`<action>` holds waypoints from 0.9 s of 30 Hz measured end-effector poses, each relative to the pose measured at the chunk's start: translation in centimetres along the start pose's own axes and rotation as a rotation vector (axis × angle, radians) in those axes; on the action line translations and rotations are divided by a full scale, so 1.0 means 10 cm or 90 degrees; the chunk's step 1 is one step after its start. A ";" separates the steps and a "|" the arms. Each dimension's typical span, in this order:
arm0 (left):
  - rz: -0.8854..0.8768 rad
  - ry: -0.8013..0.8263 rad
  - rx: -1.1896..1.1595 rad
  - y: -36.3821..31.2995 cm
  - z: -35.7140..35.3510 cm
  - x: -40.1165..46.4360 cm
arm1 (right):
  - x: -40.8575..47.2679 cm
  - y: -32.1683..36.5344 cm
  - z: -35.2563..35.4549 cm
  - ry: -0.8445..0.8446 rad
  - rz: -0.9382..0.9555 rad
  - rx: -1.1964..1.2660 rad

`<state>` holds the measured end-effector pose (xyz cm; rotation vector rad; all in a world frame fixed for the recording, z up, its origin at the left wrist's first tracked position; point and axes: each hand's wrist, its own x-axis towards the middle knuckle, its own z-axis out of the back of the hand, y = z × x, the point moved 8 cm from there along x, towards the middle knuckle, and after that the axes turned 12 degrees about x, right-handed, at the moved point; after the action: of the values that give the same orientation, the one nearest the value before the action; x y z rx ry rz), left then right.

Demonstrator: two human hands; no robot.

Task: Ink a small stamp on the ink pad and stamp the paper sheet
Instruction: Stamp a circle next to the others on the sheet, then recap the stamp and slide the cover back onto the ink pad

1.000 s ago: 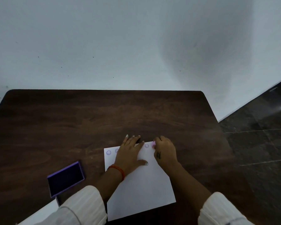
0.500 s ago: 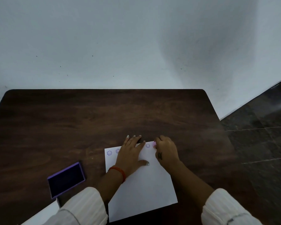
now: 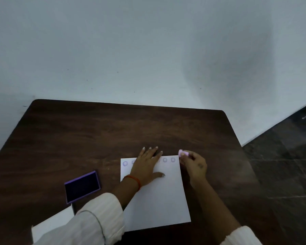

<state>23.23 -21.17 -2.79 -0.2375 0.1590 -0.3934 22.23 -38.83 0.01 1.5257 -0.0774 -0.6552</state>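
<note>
A white paper sheet (image 3: 159,197) lies on the dark wooden table (image 3: 95,135) with a row of round purple stamp marks along its far edge. My left hand (image 3: 147,167) rests flat on the sheet with fingers spread, covering the middle marks. My right hand (image 3: 194,165) grips a small pink stamp (image 3: 183,153) just past the sheet's far right corner, lifted off the paper. An open purple ink pad (image 3: 82,186) sits on the table to the left of the sheet.
A second white sheet (image 3: 51,225) pokes out at the near left under my sleeve. The table's right edge drops to a dark tiled floor (image 3: 286,174). A pale wall stands behind the table.
My right hand has lifted the stamp off the sheet's top right corner and moved it right, uncovering a new mark. The left hand stays flat on the paper.
</note>
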 end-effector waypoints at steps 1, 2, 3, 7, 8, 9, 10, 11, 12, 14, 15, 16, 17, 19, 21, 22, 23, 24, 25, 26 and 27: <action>0.009 -0.028 -0.015 0.01 0.07 -0.02 | -0.04 -0.05 0.02 -0.002 -0.069 0.129; 0.022 -0.055 -0.032 0.03 0.15 -0.05 | -0.09 -0.09 0.00 0.015 -0.128 0.246; 0.039 -0.079 -0.049 0.07 0.23 -0.10 | -0.14 -0.11 -0.04 0.042 -0.173 0.333; 0.113 -0.165 -0.127 0.28 0.51 -0.46 | -0.47 -0.22 -0.17 0.152 -0.303 0.494; 0.137 -0.183 -0.143 0.36 0.56 -0.60 | -0.57 -0.25 -0.19 0.171 -0.319 0.516; 0.161 -0.196 -0.161 0.43 0.59 -0.73 | -0.64 -0.28 -0.21 0.184 -0.327 0.538; 0.183 -0.203 -0.182 0.50 0.60 -0.88 | -0.71 -0.32 -0.24 0.190 -0.337 0.558; 0.204 -0.206 -0.204 0.56 0.59 -1.02 | -0.78 -0.37 -0.27 0.195 -0.349 0.577; 0.225 -0.206 -0.222 0.62 0.57 -1.17 | -0.86 -0.42 -0.30 0.201 -0.362 0.590; 0.267 -0.198 -0.239 0.72 0.47 -1.46 | -0.98 -0.53 -0.34 0.215 -0.383 0.598; 0.285 -0.191 -0.243 0.75 0.40 -1.61 | -1.04 -0.58 -0.37 0.224 -0.394 0.595; 0.302 -0.183 -0.247 0.78 0.32 -1.74 | -1.09 -0.63 -0.39 0.233 -0.404 0.592; 0.318 -0.173 -0.247 0.80 0.24 -1.86 | -1.15 -0.68 -0.42 0.241 -0.413 0.588; 0.348 -0.156 -0.230 0.82 0.10 -2.04 | -1.23 -0.77 -0.45 0.251 -0.426 0.575; 0.368 -0.150 -0.212 0.81 0.00 -2.13 | -1.30 -0.87 -0.47 0.258 -0.442 0.562; 0.375 -0.148 -0.211 0.81 -0.03 -2.15 | -1.34 -0.91 -0.48 0.261 -0.451 0.553; 0.376 -0.148 -0.210 0.79 -0.05 -2.16 | -1.37 -0.95 -0.48 0.261 -0.459 0.542; 0.374 -0.150 -0.205 0.78 -0.07 -2.15 | -1.40 -0.98 -0.48 0.260 -0.466 0.531; 0.373 -0.152 -0.198 0.77 -0.07 -2.14 | -1.42 -1.02 -0.48 0.258 -0.470 0.519; 0.373 -0.156 -0.193 0.77 -0.06 -2.12 | -1.44 -1.06 -0.48 0.255 -0.473 0.507; 0.374 -0.158 -0.190 0.78 -0.06 -2.11 | -1.46 -1.08 -0.48 0.253 -0.474 0.498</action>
<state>6.67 -5.91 -3.09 -0.5143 0.0365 0.2483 8.47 -27.17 -5.38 2.4487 0.6332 -0.9450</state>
